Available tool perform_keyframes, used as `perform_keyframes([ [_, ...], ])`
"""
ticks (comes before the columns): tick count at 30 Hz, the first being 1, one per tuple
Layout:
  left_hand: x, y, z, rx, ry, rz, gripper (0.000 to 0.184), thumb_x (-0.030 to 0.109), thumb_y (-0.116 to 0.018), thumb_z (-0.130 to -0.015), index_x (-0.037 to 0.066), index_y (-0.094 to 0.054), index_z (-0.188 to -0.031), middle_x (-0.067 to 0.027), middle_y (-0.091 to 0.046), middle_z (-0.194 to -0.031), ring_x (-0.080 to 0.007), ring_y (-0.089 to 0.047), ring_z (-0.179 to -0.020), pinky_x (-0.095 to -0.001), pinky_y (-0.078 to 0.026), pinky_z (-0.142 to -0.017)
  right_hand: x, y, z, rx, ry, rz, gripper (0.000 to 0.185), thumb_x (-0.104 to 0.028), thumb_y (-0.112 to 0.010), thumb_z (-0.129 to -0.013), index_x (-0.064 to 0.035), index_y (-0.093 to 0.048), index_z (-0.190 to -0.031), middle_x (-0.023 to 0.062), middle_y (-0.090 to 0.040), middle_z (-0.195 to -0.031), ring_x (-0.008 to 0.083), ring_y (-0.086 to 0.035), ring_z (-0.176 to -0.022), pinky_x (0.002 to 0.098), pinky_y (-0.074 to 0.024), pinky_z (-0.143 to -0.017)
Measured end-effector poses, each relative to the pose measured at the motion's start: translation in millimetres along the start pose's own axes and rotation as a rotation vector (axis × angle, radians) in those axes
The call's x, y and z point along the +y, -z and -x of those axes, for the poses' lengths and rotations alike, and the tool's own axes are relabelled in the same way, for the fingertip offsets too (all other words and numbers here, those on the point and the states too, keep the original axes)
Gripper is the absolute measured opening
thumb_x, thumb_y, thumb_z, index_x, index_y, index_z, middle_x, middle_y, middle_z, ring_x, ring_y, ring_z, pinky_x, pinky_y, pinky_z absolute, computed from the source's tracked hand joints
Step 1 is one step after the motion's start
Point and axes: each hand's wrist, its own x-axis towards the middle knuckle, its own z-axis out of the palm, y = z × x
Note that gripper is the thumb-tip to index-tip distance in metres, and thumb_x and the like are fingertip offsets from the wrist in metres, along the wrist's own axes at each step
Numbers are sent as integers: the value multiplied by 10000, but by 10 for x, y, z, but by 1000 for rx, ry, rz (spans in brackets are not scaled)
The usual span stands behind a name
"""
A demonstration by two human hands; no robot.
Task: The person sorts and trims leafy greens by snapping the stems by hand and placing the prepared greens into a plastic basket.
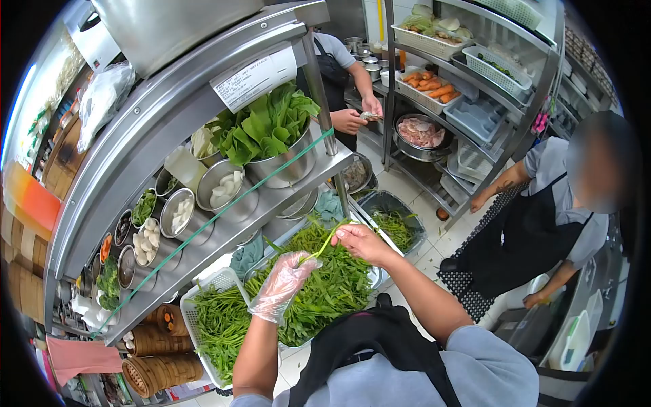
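My left hand (285,283), in a clear plastic glove, is closed around the lower end of a thin green stem (325,245) that looks like water spinach. The fingertips of my right hand (364,244), which is bare, pinch the stem's upper end. Both hands are above a large heap of loose long-leaved greens (332,298). Left of the heap, a white perforated basket (191,317) holds more of these greens, their stems lying lengthwise. Part of the heap is hidden behind my left hand and forearm.
A steel shelf (291,186) with several vegetable containers and leafy greens (268,125) stands left. Beyond the heap is a lined bin (417,237) with stems. A rack (468,68) holds carrots and meat. One person (529,217) stands right; another person's hands (363,119) work behind.
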Motion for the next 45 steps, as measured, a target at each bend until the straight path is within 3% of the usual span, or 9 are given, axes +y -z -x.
perform_keyframes([
  [7,-182,68,35,24,-52,303,211,259,-652,-937,59,-707,-900,41,-565,-771,-96,-470,-701,-282,-395,-647,-4,25,31,353,-32,-263,276,-320,-543,-1050,-111,-613,-1217,-94,-397,-709,17,-262,-513,195,-233,-443],
  [13,-327,50,-21,61,113,652,159,260,-728,-853,107,-685,-850,77,-456,-634,-70,-388,-555,-253,-305,-524,-79,-87,88,-70,59,-737,481,-247,-573,-1042,-97,-412,-1470,18,-555,-1011,11,-328,-567,156,-270,-477],
  [20,-423,85,-81,-156,56,578,290,354,-677,-933,69,-725,-955,77,-439,-629,-67,-375,-559,-253,-301,-537,-110,-330,72,193,142,-304,266,-295,-603,-1037,-85,-666,-1188,-27,-604,-915,-3,-346,-534,176,-275,-481],
  [25,-241,88,-91,-193,-9,525,359,369,-643,-968,47,-736,-1098,63,-491,-681,-63,-380,-600,-248,-306,-566,-83,-384,149,213,152,-180,287,-312,-583,-1046,-81,-658,-1201,-21,-629,-923,8,-345,-535,187,-287,-482],
  [32,-156,-11,-158,46,-287,50,337,268,-626,-958,-37,-678,-1094,-165,-715,-905,-248,-644,-776,-405,-488,-737,119,-498,198,351,275,97,248,-234,-553,-1055,-37,-686,-1125,7,-672,-917,49,-532,-689,233,-457,-642],
  [34,-146,-39,-157,-36,-295,-13,318,271,-647,-946,-30,-689,-1038,-115,-680,-839,-188,-595,-752,-371,-469,-711,184,-552,237,333,316,190,252,-201,-553,-1053,8,-685,-1103,24,-691,-953,100,-622,-884,294,-511,-856],
  [41,-438,-116,-103,-231,-242,173,200,223,-631,-944,35,-699,-939,29,-548,-699,-77,-450,-606,-295,-361,-545,229,-821,427,323,309,267,229,-192,-575,-1033,-11,-700,-1095,26,-705,-891,92,-629,-807,281,-514,-764],
  [43,-719,-208,-202,-132,-604,239,248,287,-615,-946,55,-692,-912,44,-543,-697,-46,-417,-582,-275,-316,-510,329,-883,434,351,278,396,240,-202,-591,-1001,-33,-718,-1113,83,-747,-887,107,-674,-799,297,-535,-726],
  [45,-703,-187,-42,-70,-141,379,246,319,-603,-919,99,-646,-816,29,-497,-662,-66,-418,-564,-276,-324,-502,397,-1080,469,422,408,430,231,-185,-595,-986,-56,-727,-1126,84,-764,-888,130,-696,-785,315,-548,-712],
])
